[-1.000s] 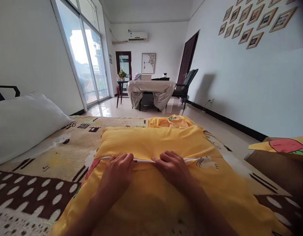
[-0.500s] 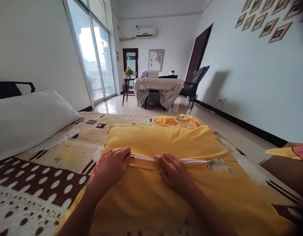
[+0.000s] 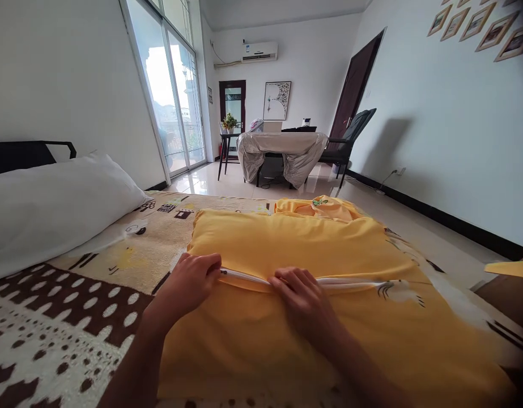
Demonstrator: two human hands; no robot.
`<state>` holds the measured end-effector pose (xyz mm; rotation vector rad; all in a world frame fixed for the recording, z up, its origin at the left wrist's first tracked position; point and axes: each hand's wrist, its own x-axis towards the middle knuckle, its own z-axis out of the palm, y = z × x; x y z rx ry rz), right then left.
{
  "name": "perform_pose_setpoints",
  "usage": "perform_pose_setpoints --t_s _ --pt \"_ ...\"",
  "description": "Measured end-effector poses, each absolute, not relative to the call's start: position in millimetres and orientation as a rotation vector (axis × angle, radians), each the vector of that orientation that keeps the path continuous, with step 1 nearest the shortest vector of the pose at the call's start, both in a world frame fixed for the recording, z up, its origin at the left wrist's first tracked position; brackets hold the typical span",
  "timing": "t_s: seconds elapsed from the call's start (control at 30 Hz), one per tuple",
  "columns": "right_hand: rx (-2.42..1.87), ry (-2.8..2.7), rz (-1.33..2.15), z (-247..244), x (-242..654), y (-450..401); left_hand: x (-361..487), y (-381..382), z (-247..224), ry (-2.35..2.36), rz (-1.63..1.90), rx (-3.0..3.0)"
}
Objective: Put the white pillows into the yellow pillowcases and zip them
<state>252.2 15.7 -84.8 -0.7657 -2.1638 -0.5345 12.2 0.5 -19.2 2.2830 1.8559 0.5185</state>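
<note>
Slightly apart, left grip (image 3: 188, 286) and right grip (image 3: 302, 294) curled, both pinching the white zipper (image 3: 246, 276), forearms (image 3: 136, 360) angled inward

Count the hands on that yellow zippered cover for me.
2: the left hand grips the yellow zippered cover at the white zipper, and the right hand grips it farther right along the zipper. No other hands show.

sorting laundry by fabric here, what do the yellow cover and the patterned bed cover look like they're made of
Yellow cover: likely thin woven cotton or a cotton blend, smooth and mostly matt, with soft creases.
Patterned bed cover: perhaps fleece or plush, as its surface looks slightly fuzzy.
</note>
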Motion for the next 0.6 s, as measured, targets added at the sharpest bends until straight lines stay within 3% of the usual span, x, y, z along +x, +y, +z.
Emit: perform_pose_setpoints --t_s 0.23,0.6 --pt "-0.881 -2.185 -0.358 -91.1 247.8 13.1 6.3 -1.8 -16.0 1.842 0.422 2.274" --pt "-0.755 -2.318 -0.505 -80.7 245.8 1.0 -3.1 -9.8 -16.2 1.898 0.281 2.241"
